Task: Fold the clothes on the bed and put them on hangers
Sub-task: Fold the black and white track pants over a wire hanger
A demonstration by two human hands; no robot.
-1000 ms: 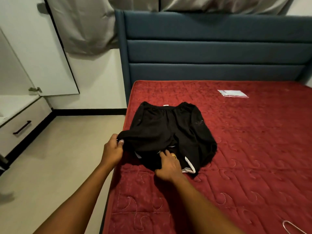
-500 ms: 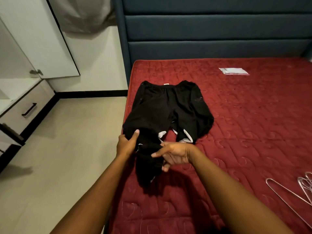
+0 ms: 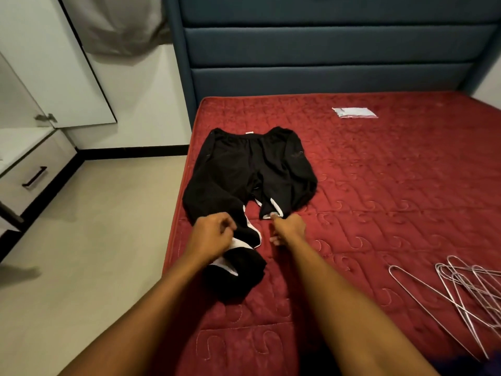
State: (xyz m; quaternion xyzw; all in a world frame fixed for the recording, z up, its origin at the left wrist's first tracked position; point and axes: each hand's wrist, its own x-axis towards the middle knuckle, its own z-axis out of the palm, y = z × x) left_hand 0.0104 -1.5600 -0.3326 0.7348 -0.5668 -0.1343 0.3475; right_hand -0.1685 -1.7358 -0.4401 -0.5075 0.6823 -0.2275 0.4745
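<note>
**Item 1. Black trousers [image 3: 244, 169], one pair.** They lie flat on the red mattress [image 3: 379, 185], near its left edge and ahead of both hands, with the waistband on the far side. There is a white tag at the waistband's middle and white trim on both legs. One leg runs back under the left hand and ends in a bunched heap just behind it. The other leg is doubled up short, and its hem ends at the right hand.

**Item 2. Hands, two, bare.**
- Left hand [image 3: 214, 236]: the fingers are curled tight into the cloth of the long leg, gripping it.
- Right hand [image 3: 288, 229]: the thumb and fingertips pinch the white-edged hem of the short leg, and the remaining fingers are folded under.
- The two hands are near each other, with a strip of bare mattress between them.

**Item 3. Wire hangers [image 3: 466, 291], silver.** They lie on the mattress well to the right of the right hand and nearer the person. One is slightly apart from the others. The rest are an overlapping pile of at least four, too tangled to count exactly.

**Item 4. White packet [image 3: 355, 113], one.** It lies flat on the mattress, far ahead and to the right of the right hand.

**Item 5. Surroundings.**
- One blue padded headboard [image 3: 325, 50], beyond the trousers.
- One grey curtain [image 3: 122, 23], far ahead and to the left of the left hand.
- One white cupboard door [image 3: 67, 63], to the far left.
- One drawer [image 3: 35, 176] with a black handle, below that door.
- A pale floor [image 3: 95, 253], left of the left hand.
</note>
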